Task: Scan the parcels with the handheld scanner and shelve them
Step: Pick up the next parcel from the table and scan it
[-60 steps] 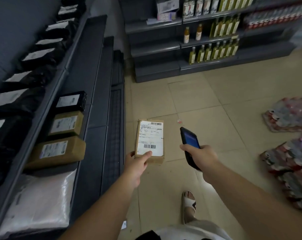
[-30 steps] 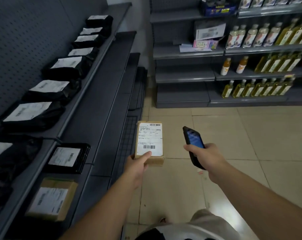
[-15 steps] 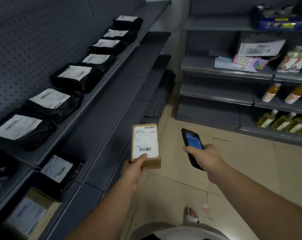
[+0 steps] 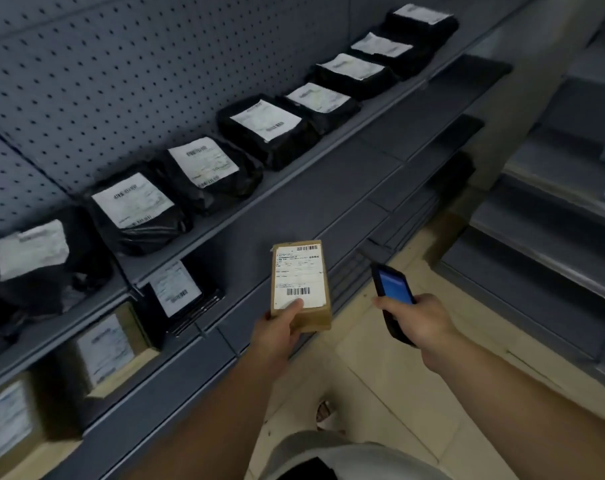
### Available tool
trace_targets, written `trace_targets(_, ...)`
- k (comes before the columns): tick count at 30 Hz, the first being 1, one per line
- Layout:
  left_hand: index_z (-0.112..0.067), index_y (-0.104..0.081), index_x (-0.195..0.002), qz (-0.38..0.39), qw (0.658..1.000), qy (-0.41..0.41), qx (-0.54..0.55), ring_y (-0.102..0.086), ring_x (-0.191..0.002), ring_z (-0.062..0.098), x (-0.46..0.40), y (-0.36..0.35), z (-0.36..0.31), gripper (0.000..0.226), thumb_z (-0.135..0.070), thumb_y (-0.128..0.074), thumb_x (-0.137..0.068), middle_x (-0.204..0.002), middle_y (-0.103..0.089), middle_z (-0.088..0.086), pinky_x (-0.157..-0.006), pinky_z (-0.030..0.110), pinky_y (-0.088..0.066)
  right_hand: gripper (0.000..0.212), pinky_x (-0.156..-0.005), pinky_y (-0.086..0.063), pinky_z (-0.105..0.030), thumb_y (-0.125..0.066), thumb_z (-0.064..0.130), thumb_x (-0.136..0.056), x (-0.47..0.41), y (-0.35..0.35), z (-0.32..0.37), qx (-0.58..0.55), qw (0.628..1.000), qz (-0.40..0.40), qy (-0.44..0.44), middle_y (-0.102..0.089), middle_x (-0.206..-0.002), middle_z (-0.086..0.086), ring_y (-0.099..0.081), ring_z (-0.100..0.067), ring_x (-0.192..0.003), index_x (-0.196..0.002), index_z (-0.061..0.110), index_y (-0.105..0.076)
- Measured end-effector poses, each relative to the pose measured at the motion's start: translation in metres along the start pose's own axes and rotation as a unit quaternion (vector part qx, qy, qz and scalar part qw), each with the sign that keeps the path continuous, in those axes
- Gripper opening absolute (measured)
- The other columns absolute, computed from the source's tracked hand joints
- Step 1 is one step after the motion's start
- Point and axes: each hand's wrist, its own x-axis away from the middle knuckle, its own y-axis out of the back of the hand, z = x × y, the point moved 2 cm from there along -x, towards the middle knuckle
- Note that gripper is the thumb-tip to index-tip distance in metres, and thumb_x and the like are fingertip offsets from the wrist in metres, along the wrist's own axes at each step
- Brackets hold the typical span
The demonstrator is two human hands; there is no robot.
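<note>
The left hand (image 4: 277, 332) is gripping a box (image 4: 300, 284) by its near end, thumb lying on the white label just under the barcode, holding it out over the front edge of the lower shelf (image 4: 329, 202). Just beside it, apart from the box, the right hand (image 4: 420, 322) is wrapping its fingers round the scanner (image 4: 393, 296), whose blue screen is glowing and tilting toward the person.

The box is plain brown cardboard, flat and oblong, with a crisp printed label. It is not yet shelved; whether it is scanned I cannot tell. Much looks done already: cardboard boxes and a dark flat parcel (image 4: 178, 296) are sitting along the near left end of the lower shelf, and a row of bags (image 4: 204, 171) (crinkly glossy black plastic, each with a white label) is running along the back of the upper shelf against the pegboard (image 4: 121, 64). The right stretch of the lower shelf, smooth grey metal, is where this box probably goes.
</note>
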Motion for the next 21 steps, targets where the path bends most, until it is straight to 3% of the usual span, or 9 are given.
trace_targets(4,-0.015,-0.063,-0.130,-0.026,0.999,-0.011,0.038,-0.073,-0.111,0.021,-0.038,0.007,-0.022,0.047,-0.023,-0.084,-0.090,-0.125,-0.075,0.005,-0.075,0.029,-0.061,0.068,-0.055,-0.047,-0.028,-0.093,0.046,-0.069,-0.032,-0.030,0.025,0.039,0.999,0.021,0.008,-0.070,-0.097,-0.012,-0.069,-0.024,-0.079,-0.115,0.007,-0.062)
trace_targets(9,-0.011,-0.065,-0.130,-0.038,0.996,-0.018,0.084,-0.073,-0.113,0.026,-0.061,0.011,-0.035,0.043,-0.015,-0.082,-0.091,-0.123,-0.076,0.008,-0.100,0.045,-0.060,0.071,-0.051,-0.043,-0.025,-0.095,0.045,-0.070,-0.061,-0.059,0.057,0.067,0.996,0.049,0.017,-0.067,-0.096,-0.011,-0.065,-0.021,-0.075,-0.117,0.005,-0.060)
trace_targets(11,-0.009,-0.066,-0.127,-0.048,0.994,-0.015,0.095,-0.074,-0.111,0.026,-0.068,0.012,-0.036,0.040,-0.015,-0.082,-0.091,-0.121,-0.077,0.009,-0.103,0.045,-0.058,0.069,-0.052,-0.043,-0.026,-0.095,0.042,-0.071,-0.072,-0.069,0.070,0.078,0.994,0.066,0.023,-0.066,-0.096,-0.011,-0.064,-0.021,-0.076,-0.116,0.004,-0.059)
trace_targets(18,-0.006,-0.067,-0.123,-0.136,0.978,-0.009,0.157,-0.076,-0.101,0.025,-0.091,0.002,-0.032,0.048,-0.021,-0.090,-0.083,-0.113,-0.079,0.012,-0.088,0.035,-0.062,0.065,-0.056,-0.043,-0.030,-0.093,0.045,-0.074,-0.121,-0.095,0.110,0.161,0.972,0.165,0.054,-0.062,-0.094,-0.007,-0.060,-0.020,-0.081,-0.111,0.004,-0.059)
trace_targets(21,-0.008,-0.067,-0.125,-0.169,0.971,-0.011,0.171,-0.077,-0.103,0.025,-0.100,-0.007,-0.024,0.054,-0.027,-0.092,-0.081,-0.112,-0.079,0.011,-0.091,0.037,-0.062,0.066,-0.060,-0.046,-0.030,-0.092,0.044,-0.076,-0.141,-0.098,0.124,0.191,0.957,0.209,0.063,-0.061,-0.097,-0.005,-0.060,-0.019,-0.084,-0.116,0.007,-0.055)
